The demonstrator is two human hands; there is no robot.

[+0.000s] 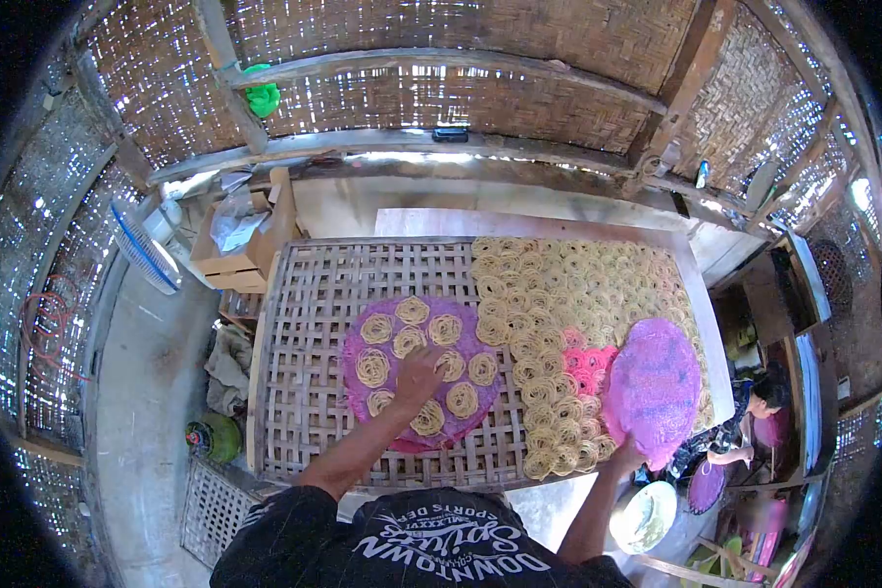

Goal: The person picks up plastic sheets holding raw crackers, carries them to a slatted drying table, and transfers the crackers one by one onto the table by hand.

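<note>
My left hand (419,375) reaches over a round purple mat (394,334) on the left half of the lattice rack. Several pale yellow coiled nests (371,367), like noodles, lie spaced out on this mat. The hand's back faces me and its fingertips, close to the middle nests, are hidden. My right hand (628,457) grips the lower edge of a second purple round mat (655,387), held tilted above the rack's right side with no nests on its visible face. Beneath and beside it, rows of yellow nests (534,294) cover the rack, with a pink cluster (588,368) among them.
The slatted bamboo rack (304,294) spans the space before me. A cardboard box (235,250), a fan (147,250) and a green gas cylinder (214,437) stand at left. Another person (745,421) sits at lower right, near a pale basin (647,516).
</note>
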